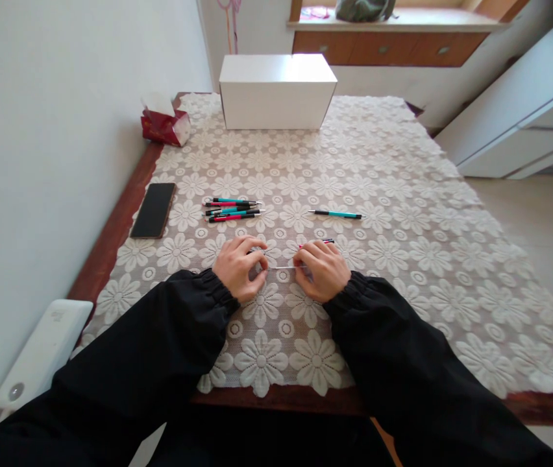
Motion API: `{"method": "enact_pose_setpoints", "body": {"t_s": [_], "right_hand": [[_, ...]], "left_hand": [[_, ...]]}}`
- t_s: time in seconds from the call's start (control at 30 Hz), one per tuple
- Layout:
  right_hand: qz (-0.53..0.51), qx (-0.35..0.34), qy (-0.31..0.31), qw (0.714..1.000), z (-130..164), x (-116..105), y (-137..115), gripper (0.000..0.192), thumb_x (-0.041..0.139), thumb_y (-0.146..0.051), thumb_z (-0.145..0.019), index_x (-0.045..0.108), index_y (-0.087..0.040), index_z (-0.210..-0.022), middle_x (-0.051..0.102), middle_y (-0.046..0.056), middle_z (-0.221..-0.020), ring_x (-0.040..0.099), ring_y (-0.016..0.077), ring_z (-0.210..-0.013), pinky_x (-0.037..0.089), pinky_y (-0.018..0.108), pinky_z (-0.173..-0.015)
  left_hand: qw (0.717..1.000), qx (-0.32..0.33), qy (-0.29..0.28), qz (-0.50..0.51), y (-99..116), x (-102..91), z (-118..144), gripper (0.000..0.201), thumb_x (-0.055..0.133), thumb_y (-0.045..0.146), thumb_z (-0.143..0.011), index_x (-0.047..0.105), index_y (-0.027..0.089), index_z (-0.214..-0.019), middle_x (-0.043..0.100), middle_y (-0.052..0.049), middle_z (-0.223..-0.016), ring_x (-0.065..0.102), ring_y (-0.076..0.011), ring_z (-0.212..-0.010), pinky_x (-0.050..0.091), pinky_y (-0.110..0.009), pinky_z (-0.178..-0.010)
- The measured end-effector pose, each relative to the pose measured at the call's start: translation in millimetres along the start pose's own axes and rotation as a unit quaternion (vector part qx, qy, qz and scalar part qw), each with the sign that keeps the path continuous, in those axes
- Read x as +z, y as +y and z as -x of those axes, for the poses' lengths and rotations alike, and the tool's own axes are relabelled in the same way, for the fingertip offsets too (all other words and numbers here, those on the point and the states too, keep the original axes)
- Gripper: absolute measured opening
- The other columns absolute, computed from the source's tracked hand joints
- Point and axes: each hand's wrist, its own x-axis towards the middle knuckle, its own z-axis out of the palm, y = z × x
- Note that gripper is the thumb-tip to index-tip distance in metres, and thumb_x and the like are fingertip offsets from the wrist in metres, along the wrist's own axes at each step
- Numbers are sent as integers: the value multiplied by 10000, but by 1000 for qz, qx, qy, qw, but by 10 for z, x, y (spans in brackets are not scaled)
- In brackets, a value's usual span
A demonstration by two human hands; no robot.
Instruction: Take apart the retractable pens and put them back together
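Close to the table's near side, my left hand (241, 267) is closed, thumb and index finger pinched together. A small dark tip shows at its fingers, too little to name. A thin whitish rod (283, 267) spans the gap between my hands. My right hand (322, 269) is closed over the rod's right end. Just beyond the right knuckles, part of a pink and black pen (328, 241) shows; whether it is held or lies on the cloth I cannot tell. Farther out lie a teal and black pen (339, 214) and a pile of several pens (232, 210) in teal, pink and black.
A lace cloth (403, 194) covers the wooden table. Left of the pens lies a dark phone (154, 210). A red tissue pack (164, 126) and a white box (279, 104) stand at the far side. The wall runs along the left, with a white device (45, 350) beside the table.
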Motion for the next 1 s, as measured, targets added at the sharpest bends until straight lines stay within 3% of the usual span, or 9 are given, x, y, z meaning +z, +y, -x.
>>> {"method": "enact_pose_setpoints", "body": {"t_s": [0.13,0.27,0.43,0.57,1.0], "right_hand": [[-7,-8,21,1000,10,-42,62,91,578,-188,-807,628,-218,-877,681,54,-896,566,235,-875,397,389,-800],[14,35,74,997,31,-59,244,206,564,-153,-821,661,-222,-989,696,62,-994,576,254,-943,401,398,-805],[26,50,50,997,40,-22,389,168,578,-179,-859,676,-238,-982,707,51,-1050,581,259,-1013,376,431,-911],[8,11,33,999,23,-23,344,155,542,-211,-928,693,-244,-941,712,41,-956,589,225,-936,374,420,-935],[22,-36,36,998,5,-137,247,240,559,-122,-883,718,-296,-927,689,29,-927,563,235,-960,325,477,-1038]], "left_hand": [[1000,-7,-7,-7,20,-26,8,107,692,266,-749,681,241,-852,663,-44,-1234,527,-292,-1231,424,-498,-1041],[1000,-18,4,0,19,-27,5,130,649,245,-779,673,241,-907,667,-45,-1233,546,-278,-1203,430,-476,-1022],[998,-62,24,-2,20,-31,-10,227,593,156,-774,635,228,-985,706,-51,-1120,579,-261,-1117,450,-439,-961],[994,-102,31,-32,5,-21,-14,241,574,149,-784,618,224,-1009,718,-57,-1047,582,-273,-1054,446,-443,-898],[995,-92,22,-37,-56,13,-19,143,559,185,-865,650,237,-962,725,-38,-1022,584,-261,-1008,432,-443,-870]]}}
